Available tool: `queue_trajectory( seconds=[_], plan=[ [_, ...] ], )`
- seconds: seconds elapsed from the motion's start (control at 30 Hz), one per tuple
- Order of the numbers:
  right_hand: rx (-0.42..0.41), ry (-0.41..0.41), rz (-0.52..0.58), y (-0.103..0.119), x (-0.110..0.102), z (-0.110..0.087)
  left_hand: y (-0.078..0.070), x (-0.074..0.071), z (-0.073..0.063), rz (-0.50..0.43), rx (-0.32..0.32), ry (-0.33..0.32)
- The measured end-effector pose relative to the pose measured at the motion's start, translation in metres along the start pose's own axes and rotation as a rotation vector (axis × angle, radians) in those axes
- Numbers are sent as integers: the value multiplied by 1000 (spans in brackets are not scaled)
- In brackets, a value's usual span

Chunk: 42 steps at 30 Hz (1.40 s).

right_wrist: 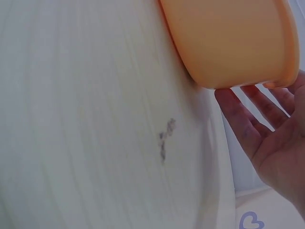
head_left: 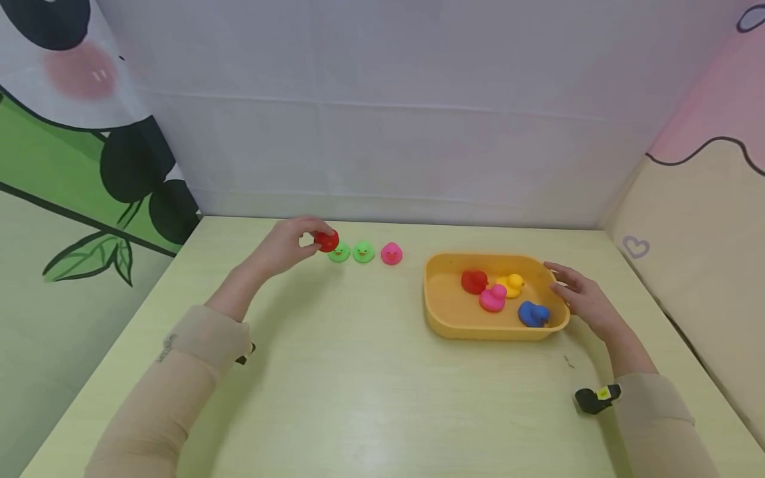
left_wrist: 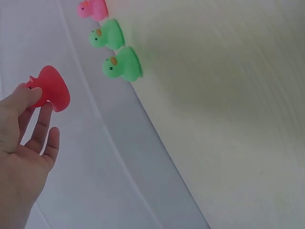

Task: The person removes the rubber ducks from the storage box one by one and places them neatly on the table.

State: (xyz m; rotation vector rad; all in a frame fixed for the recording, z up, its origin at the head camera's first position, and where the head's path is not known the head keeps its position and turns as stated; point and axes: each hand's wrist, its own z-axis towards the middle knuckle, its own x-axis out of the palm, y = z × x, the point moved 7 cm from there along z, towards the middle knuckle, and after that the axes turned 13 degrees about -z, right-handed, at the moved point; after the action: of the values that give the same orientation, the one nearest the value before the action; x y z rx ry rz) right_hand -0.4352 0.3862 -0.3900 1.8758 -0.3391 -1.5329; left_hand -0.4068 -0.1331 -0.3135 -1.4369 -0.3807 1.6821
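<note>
My left hand [head_left: 293,244] pinches a red rubber duck [head_left: 327,241] between thumb and fingers, above the table's far side. In the left wrist view, that red duck [left_wrist: 53,88] is apart from the row of ducks. The row has a green duck [head_left: 339,252] nearest my hand, another green duck [head_left: 363,251], then a pink duck [head_left: 391,253]. My right hand [head_left: 588,302] holds the right end of a yellow plastic tub [head_left: 478,332], thumb over the rim. In the right wrist view, its fingertips touch the outer wall of the tub [right_wrist: 233,43].
Inside the tub lie a red duck [head_left: 474,282], a yellow duck [head_left: 512,285], a pink duck [head_left: 493,299] and a blue duck [head_left: 533,314]. A pale wall sheet [head_left: 394,159] rises behind the light wooden table [head_left: 358,398]. The table has a small dark mark [right_wrist: 165,138].
</note>
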Motion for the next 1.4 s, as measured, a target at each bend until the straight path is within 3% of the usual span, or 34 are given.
queue_trajectory(
  seconds=[0.3, 0.53, 0.77, 1.0, 1.4],
  plan=[
    [-10, -8, 2, 1, 1, 0, 28, -5, 0, 18, 44, -40],
    [-15, -12, 1, 1, 2, 0, 50, -4, 4, 39, -31, -26],
    [-7, -11, 2, 0, 4, 1, 70, 3, 7, 75, -123, 39],
    [-1, -3, 0, 4, 3, -1, 83, 11, 7, 95, -152, 95],
    [-13, -10, 8, 4, 3, -1, 99, 16, 8, 120, -200, 120]
  ],
)
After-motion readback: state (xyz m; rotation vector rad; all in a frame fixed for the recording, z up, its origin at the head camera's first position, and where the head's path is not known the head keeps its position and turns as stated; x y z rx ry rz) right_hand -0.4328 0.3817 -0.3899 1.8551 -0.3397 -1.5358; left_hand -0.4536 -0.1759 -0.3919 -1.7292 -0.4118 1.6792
